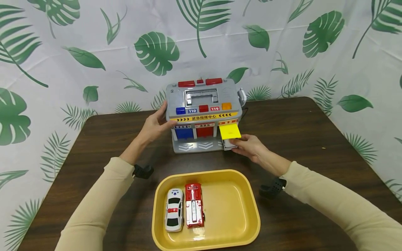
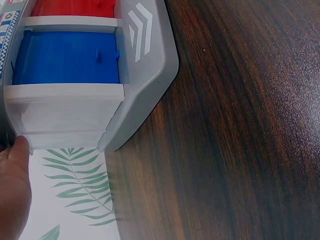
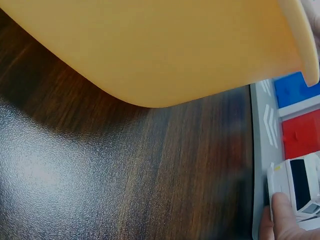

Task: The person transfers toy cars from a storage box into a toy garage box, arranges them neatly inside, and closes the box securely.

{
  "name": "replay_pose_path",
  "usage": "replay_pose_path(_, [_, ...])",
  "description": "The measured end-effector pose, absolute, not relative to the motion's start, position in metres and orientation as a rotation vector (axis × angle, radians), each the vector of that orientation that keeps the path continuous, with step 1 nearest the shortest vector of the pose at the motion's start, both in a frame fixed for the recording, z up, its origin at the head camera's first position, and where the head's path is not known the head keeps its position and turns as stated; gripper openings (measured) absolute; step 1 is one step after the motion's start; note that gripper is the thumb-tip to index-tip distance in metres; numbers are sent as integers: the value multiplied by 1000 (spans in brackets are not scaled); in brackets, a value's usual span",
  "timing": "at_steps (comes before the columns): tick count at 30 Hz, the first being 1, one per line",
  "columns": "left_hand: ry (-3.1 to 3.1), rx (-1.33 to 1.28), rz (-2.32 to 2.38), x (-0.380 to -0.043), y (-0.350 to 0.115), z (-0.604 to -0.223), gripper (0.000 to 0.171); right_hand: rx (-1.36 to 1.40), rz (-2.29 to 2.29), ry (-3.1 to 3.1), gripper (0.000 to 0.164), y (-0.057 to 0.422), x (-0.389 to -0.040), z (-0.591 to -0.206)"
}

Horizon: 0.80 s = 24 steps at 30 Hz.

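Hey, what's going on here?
A person's left hand holds a grey toy station by its side. The right hand holds a white toy vehicle at the opening under the raised yellow door. The blue door and red door are down. A police car and red truck sit in the yellow tray.

Toy station [image 1: 201,96]: blue label [image 1: 192,111] "110"; red label [image 1: 215,108] "119"; yellow strip [image 1: 204,117] "紧急指挥中心" between black chevrons; white chevrons [image 1: 205,145] on base. White toy car [image 1: 173,217], in front of station: "POLICE", blue star [image 1: 175,194].
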<state>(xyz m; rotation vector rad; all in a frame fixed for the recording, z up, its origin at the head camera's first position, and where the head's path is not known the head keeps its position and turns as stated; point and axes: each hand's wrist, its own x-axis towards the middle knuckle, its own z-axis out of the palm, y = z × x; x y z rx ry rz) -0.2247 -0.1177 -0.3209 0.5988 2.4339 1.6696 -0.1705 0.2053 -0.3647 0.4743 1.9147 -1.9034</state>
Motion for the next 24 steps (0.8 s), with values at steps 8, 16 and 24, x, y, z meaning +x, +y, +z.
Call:
replay_pose_path(8, [2438, 596, 1669, -225, -117, -321, 85, 445, -1892, 1934, 59, 205, -169, -366])
replay_pose_path(16, [2437, 590, 1665, -224, -117, -321, 87, 427, -1845, 2004, 56, 204, -169, -367])
replay_pose_path(24, [2440, 598, 1671, -223, -117, -319, 85, 448, -1796, 2053, 61, 205, -168, -366])
